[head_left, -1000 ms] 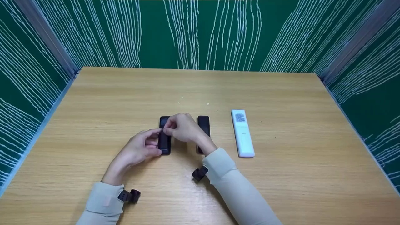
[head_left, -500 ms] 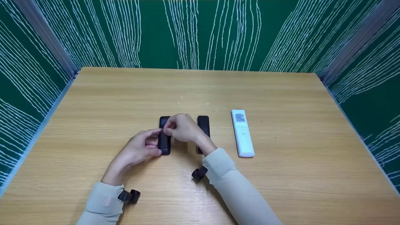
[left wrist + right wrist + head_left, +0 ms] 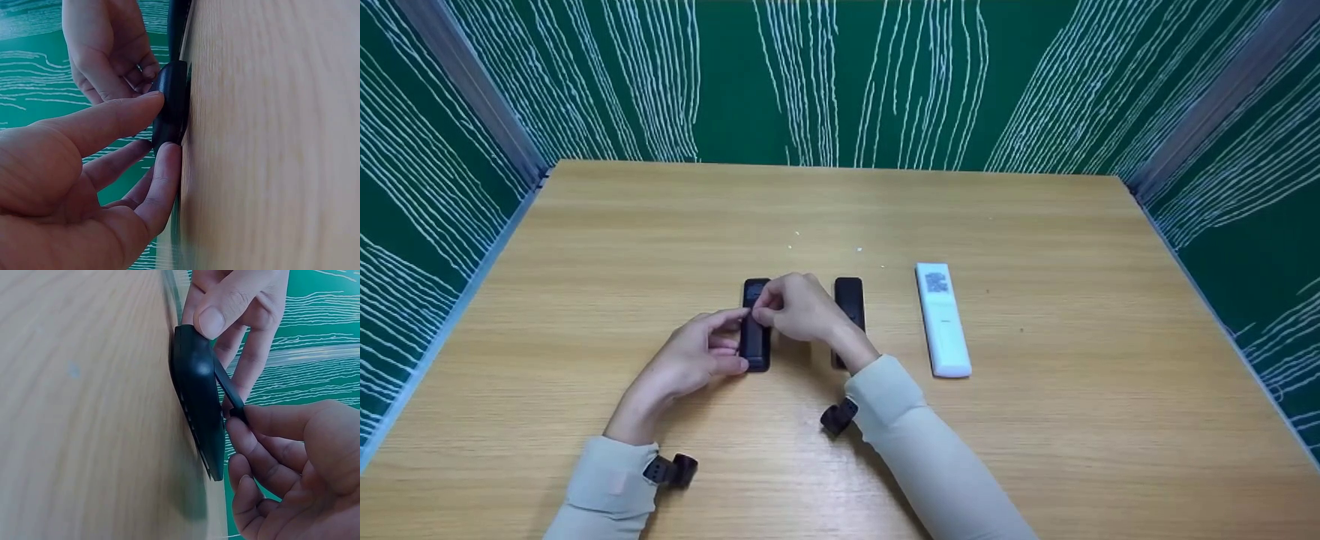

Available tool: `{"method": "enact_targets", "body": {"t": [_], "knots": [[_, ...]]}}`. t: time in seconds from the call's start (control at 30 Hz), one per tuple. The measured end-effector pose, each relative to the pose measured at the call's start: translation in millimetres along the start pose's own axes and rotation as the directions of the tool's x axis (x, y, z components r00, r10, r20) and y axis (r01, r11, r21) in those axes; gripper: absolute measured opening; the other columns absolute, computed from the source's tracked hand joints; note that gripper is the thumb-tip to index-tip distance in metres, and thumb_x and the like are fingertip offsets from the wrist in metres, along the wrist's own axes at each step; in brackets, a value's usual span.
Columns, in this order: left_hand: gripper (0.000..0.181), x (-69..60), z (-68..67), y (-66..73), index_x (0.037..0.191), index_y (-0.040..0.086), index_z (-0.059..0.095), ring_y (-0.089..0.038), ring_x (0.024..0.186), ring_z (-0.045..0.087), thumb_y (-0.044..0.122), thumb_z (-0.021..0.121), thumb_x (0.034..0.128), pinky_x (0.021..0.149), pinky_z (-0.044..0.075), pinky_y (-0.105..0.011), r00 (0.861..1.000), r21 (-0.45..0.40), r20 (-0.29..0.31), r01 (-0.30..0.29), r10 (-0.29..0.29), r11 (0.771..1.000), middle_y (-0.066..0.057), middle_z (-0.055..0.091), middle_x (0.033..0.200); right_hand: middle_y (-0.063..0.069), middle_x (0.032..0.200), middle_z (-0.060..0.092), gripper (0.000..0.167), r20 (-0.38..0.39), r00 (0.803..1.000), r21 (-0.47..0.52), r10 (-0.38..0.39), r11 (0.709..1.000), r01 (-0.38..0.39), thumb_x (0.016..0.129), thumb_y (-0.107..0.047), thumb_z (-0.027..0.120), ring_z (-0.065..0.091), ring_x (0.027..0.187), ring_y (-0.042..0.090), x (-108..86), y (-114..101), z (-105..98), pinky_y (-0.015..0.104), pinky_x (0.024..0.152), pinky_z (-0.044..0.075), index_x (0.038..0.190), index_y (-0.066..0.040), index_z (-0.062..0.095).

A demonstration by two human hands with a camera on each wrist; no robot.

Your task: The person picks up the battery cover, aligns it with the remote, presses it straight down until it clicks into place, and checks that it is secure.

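A black remote control (image 3: 754, 352) lies on the table, back side up. My left hand (image 3: 690, 356) grips it from the left, thumb on its near end and fingers along its side. With thumb and index finger, my right hand (image 3: 802, 307) pinches the tip of a thin black battery cover (image 3: 228, 389). In the right wrist view this cover stands tilted up, one end still against the remote body (image 3: 194, 377). The left wrist view shows the left fingers touching the remote's end (image 3: 170, 95); the cover is not clear there. The battery compartment's inside is hidden.
A second black remote (image 3: 849, 296) lies just right, partly under the right wrist. Farther right is a white remote (image 3: 943, 322) with a printed label. Several tiny white bits dot the wooden table (image 3: 1035, 420) behind the remotes. Green, white-streaked walls (image 3: 727, 82) enclose the far side and flanks.
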State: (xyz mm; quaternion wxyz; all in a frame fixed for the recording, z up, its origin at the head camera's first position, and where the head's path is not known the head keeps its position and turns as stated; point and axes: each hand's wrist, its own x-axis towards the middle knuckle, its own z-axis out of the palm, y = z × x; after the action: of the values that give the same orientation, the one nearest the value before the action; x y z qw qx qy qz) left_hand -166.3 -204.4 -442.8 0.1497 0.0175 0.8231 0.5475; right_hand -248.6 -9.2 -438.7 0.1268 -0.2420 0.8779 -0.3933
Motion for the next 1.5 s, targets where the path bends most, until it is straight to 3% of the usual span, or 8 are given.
{"method": "enact_targets", "body": {"t": [0.23, 0.6, 1.5], "knots": [[0.079, 0.9, -0.3, -1.2, 0.16, 0.004, 0.046, -0.038, 0.125, 0.063, -0.01, 0.075, 0.0876, 0.1, 0.056, -0.037, 1.0, -0.02, 0.009, -0.006, 0.006, 1.0, -0.027, 0.046, 0.152, -0.002, 0.086, 0.073, 0.01, -0.005, 1.0, -0.011, -0.022, 1.0, 0.022, 0.099, -0.016, 0.075, 0.055, 0.07, 0.01, 0.7, 1.4, 0.8, 0.024, 0.063, 0.041, 0.093, -0.011, 0.08], [0.08, 1.3, 0.1, -0.6, 0.161, 0.004, 0.045, -0.038, 0.126, 0.063, -0.01, 0.075, 0.0878, 0.104, 0.055, -0.041, 1.0, -0.019, 0.012, -0.004, 0.004, 1.0, -0.027, 0.047, 0.152, -0.003, 0.082, 0.071, 0.01, -0.012, 1.0, -0.014, -0.007, 1.0, 0.007, 0.099, -0.017, 0.075, 0.057, 0.069, 0.01, 0.0, 0.9, 2.5, 0.023, 0.062, 0.044, 0.093, -0.012, 0.08], [0.081, 1.7, 0.4, 0.0, 0.161, 0.004, 0.044, -0.038, 0.126, 0.063, -0.011, 0.076, 0.0878, 0.103, 0.056, -0.039, 1.0, -0.012, 0.007, -0.003, 0.003, 1.0, -0.027, 0.047, 0.152, -0.003, 0.08, 0.069, 0.008, -0.025, 1.0, -0.009, 0.009, 1.0, -0.01, 0.098, -0.015, 0.076, 0.058, 0.069, 0.01, 0.1, 1.8, 6.2, 0.024, 0.062, 0.045, 0.091, -0.012, 0.078]]}}
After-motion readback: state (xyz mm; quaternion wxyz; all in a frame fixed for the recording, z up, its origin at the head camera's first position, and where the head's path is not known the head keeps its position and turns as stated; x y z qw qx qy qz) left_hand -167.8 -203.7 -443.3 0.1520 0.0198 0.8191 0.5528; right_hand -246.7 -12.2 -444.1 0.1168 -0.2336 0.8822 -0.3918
